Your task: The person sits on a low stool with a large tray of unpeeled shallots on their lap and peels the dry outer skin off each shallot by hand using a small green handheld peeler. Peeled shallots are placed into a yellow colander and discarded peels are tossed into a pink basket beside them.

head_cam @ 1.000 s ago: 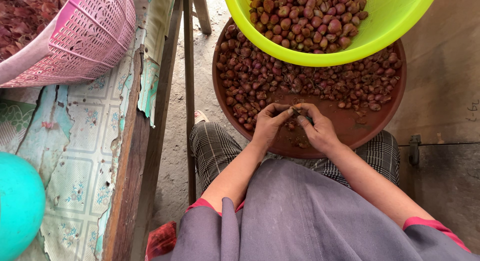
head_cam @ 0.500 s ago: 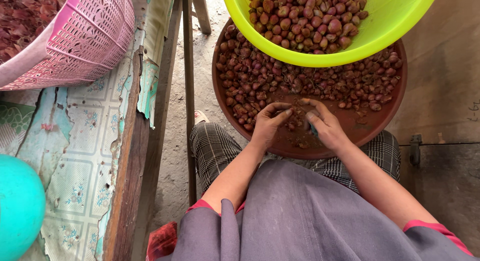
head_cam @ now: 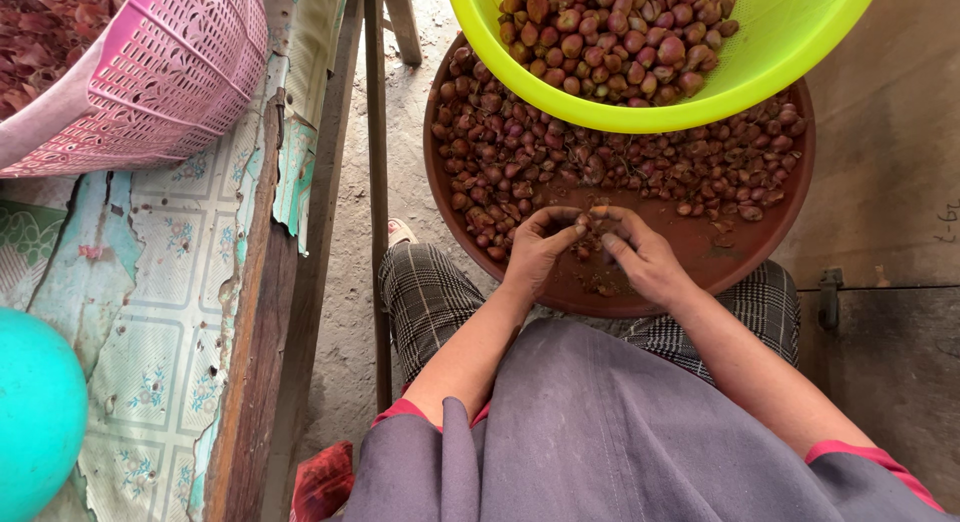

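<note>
A round brown tray [head_cam: 775, 227] rests on my lap, heaped at its far side with several small unpeeled shallots [head_cam: 510, 162]. My left hand [head_cam: 538, 247] and my right hand [head_cam: 645, 254] meet over the bare near part of the tray, fingertips pinched together on one small shallot [head_cam: 585, 220]. Bits of skin lie on the tray under my hands. A lime-green plastic basin [head_cam: 790, 52] stands on the far edge of the tray and holds several cleaner pinkish shallots [head_cam: 610, 37].
A pink slotted basket [head_cam: 165, 82] of reddish skins stands at the upper left on a worn patterned tabletop [head_cam: 150, 312]. A teal round object [head_cam: 35, 412] shows at the lower left edge. A wooden post [head_cam: 377, 182] stands between table and lap. Concrete floor lies to the right.
My hands stay over the near part of the tray; the fingers have shifted slightly while working the shallot between them. The tray and basin have not moved.
</note>
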Demonstrator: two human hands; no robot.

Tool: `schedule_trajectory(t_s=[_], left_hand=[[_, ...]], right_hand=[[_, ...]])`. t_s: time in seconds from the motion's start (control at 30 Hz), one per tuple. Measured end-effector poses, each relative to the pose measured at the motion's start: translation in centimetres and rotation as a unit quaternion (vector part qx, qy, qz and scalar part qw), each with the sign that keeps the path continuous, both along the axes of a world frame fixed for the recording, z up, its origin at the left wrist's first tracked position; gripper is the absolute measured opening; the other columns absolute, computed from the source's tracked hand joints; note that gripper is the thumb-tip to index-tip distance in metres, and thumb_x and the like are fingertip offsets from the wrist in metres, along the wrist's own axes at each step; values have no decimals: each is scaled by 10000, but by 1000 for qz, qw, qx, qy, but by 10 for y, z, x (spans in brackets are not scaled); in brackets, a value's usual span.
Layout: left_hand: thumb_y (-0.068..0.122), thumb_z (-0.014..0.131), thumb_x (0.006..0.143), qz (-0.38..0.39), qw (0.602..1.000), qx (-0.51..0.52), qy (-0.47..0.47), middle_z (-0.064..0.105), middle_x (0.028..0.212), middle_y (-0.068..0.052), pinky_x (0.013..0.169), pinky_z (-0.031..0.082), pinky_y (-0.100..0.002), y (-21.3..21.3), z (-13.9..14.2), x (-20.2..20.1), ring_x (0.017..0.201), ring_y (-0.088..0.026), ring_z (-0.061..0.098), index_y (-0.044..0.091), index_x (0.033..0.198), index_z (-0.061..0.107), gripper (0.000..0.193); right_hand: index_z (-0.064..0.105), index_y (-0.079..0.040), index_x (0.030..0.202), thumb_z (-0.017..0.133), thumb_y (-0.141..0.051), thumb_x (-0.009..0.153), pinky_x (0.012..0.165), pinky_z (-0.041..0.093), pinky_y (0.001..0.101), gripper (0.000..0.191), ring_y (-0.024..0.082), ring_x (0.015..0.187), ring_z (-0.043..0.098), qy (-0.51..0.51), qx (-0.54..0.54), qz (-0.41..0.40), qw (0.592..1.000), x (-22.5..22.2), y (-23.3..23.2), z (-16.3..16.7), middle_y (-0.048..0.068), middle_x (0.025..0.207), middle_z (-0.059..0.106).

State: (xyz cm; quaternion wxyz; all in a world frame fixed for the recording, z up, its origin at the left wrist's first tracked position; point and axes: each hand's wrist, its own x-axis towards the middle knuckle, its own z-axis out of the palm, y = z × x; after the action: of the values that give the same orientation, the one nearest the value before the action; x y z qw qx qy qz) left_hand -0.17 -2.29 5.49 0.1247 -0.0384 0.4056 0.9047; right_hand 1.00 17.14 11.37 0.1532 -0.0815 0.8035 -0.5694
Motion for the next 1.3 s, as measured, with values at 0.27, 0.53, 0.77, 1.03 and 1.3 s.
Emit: schedule_trajectory(t_s=[0.27, 0.53, 0.77, 1.03, 1.3], left_hand=[[5, 749, 916, -13, 999, 41, -19, 741, 1082, -100, 759, 615, -316, 0, 1, 1, 960, -162, 716, -14, 1213, 652, 313], [35, 747, 953, -8, 999, 34, -34, 744, 1069, -106, 725, 608, -319, 2, -7, -1, 923, -179, 738, -27, 1173, 666, 242], [-30, 735, 924, -17, 1000, 15, 11, 753, 1106, -106, 762, 610, -309, 1, -12, -2, 950, -153, 716, -40, 1163, 678, 246], [-70, 711, 882, -1, 1000, 19, -1, 702, 1077, -97, 762, 620, -330, 2, -11, 0, 941, -176, 715, 6, 1149, 620, 292], [63, 633, 978, 6, 997, 20, -80, 695, 988, -132, 588, 571, -404, -47, -29, -34, 761, -247, 655, 8, 1092, 678, 135]], right_hand=[[625, -87, 1391, 518, -188, 1081, 781, 509, 259, 343, 99, 846, 579, -8, -25, -45, 999, -4, -1, -7, 5, 964, 649], [584, -62, 1350, 523, -193, 1060, 783, 520, 259, 323, 87, 862, 596, 4, -44, -15, 999, -4, 2, -11, -3, 1027, 655], [592, -111, 1417, 504, -217, 1070, 722, 492, 259, 374, 105, 811, 595, -86, -65, -74, 991, -7, 3, -1, 41, 922, 654], [610, -61, 1370, 537, -208, 1060, 740, 529, 273, 351, 100, 832, 610, -87, -44, -59, 993, -9, -2, -6, 13, 1018, 689], [309, -264, 1649, 547, -284, 993, 754, 571, 346, 698, 216, 759, 703, -120, 221, -9, 968, -22, 19, -9, 124, 1064, 742]])
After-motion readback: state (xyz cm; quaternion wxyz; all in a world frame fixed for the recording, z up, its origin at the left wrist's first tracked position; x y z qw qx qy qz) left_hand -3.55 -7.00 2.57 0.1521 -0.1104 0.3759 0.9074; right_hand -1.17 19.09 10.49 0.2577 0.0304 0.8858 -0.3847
